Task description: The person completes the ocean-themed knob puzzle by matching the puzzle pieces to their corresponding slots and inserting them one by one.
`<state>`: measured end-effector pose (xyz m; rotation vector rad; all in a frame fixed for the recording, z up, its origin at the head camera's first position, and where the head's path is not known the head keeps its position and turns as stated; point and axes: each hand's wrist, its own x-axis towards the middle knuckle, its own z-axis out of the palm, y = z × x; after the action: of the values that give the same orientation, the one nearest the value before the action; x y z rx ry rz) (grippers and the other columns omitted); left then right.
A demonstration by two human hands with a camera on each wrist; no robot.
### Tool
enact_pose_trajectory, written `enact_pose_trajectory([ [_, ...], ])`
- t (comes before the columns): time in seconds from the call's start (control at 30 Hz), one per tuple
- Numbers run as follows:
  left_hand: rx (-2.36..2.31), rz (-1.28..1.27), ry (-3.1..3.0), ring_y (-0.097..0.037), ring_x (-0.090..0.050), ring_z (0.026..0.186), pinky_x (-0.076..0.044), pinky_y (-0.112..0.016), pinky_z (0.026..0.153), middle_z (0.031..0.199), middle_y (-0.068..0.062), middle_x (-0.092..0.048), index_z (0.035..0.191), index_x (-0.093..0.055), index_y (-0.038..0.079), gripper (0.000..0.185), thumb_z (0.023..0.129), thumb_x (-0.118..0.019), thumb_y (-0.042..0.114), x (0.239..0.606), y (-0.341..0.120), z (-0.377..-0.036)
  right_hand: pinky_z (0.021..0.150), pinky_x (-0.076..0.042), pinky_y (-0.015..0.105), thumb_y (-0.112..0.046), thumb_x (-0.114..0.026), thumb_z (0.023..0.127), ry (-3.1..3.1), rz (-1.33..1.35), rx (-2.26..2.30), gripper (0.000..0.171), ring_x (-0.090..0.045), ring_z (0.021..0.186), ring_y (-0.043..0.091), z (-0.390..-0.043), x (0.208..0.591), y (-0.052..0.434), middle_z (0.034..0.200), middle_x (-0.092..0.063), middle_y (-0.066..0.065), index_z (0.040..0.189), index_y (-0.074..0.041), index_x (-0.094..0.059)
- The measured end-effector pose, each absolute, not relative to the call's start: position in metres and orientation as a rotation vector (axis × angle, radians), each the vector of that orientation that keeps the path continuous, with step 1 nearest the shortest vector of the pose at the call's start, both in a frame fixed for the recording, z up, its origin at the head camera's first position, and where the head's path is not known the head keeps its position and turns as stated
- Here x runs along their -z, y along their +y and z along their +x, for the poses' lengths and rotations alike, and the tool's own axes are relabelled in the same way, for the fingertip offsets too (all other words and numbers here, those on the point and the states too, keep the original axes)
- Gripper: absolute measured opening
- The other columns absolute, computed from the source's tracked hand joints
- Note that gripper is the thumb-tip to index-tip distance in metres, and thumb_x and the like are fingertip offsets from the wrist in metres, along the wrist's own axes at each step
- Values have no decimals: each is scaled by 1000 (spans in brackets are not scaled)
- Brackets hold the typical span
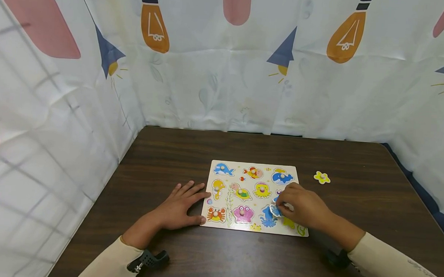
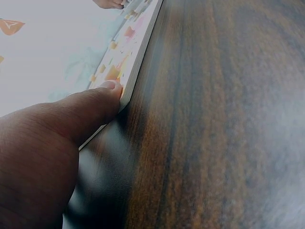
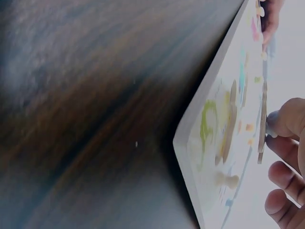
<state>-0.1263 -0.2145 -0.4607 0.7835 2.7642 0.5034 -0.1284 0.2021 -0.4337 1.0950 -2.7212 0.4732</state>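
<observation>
A wooden knob puzzle board [image 1: 223,226] with sea-animal pieces lies on the table. My left hand [image 1: 179,207] rests at its left edge, fingers spread, thumb and forefinger touching the board; in the left wrist view the thumb [image 2: 95,107] presses the corner beside the crab piece [image 1: 216,214]. Over the board's right side, my right hand [image 1: 302,206] pinches a blue-and-white puzzle piece [image 1: 275,210] by its knob. The right wrist view shows this held piece [image 3: 263,124] edge-on above the board, its picture unseen. Below it, the blue octopus piece [image 1: 268,219] is partly covered.
A yellow flower-shaped piece [image 1: 322,177] lies on the dark wooden table [image 1: 184,149], right of the board. A green-yellow piece [image 1: 288,222] shows under the right hand. White printed curtains [image 1: 217,80] hang behind and at the sides.
</observation>
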Motion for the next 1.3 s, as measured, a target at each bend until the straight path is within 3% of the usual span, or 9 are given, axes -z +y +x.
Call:
enact_pose_trajectory([
  [1.3, -535, 802, 2757, -36, -15, 155, -5, -64, 120, 167, -1, -29, 155, -45, 32, 74, 92, -65, 65, 459, -213, -126, 67, -52, 22, -17, -85, 83, -2698, 1244, -560, 15, -54, 88, 4, -123, 452, 179, 88, -64, -19, 87, -26, -74],
])
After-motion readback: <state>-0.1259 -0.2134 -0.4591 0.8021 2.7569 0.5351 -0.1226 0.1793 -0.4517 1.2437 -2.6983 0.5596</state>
